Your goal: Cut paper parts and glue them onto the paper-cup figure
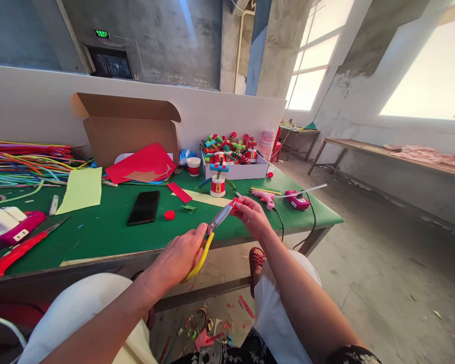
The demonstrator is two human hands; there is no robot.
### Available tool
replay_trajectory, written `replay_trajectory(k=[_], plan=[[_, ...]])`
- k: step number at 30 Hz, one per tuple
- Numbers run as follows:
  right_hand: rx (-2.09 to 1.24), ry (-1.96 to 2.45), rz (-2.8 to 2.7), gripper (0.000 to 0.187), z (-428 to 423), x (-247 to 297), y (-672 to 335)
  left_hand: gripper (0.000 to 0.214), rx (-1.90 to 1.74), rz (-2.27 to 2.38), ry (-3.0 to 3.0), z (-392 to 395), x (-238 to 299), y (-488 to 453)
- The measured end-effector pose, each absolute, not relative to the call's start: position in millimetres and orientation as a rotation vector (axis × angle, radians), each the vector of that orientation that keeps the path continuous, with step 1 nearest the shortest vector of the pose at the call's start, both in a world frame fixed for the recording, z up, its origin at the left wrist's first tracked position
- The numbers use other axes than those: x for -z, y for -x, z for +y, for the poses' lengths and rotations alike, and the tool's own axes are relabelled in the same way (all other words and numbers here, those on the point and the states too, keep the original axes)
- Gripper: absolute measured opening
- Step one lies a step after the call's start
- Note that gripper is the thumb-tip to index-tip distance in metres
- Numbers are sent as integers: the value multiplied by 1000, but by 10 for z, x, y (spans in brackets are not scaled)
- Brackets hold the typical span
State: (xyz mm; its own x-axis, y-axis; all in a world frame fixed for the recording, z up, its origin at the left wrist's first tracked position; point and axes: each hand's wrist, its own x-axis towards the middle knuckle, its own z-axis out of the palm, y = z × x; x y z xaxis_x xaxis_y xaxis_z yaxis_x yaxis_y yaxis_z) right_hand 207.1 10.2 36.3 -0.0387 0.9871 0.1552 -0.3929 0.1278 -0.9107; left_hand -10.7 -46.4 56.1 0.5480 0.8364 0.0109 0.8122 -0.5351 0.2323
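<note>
**Scissors and small red piece, frame centre**

Left hand: fingers curl around the scissors' handles. Right hand: fingertips pinch the red piece at the blade tips. Above, centre: cup figure, upright. Left of centre: black phone, flat.

Green table with black phone, red disc, pink glue gun, white box.

Ahead of you, the lit green sign above the dark doorway reads "EXIT"; you can't make out the characters over that word. The white handwriting on the grey wall is too blurred to read, as are the marks on the gold label of your cup figure.
</note>
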Motion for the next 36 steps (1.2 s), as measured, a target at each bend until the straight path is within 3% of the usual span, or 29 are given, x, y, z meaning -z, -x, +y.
replay_trajectory(k=[36], plan=[[-1308, 792, -1054, 30, 85, -368, -2081, 29, -242, 1359, -2539, -481, -591, 99]])
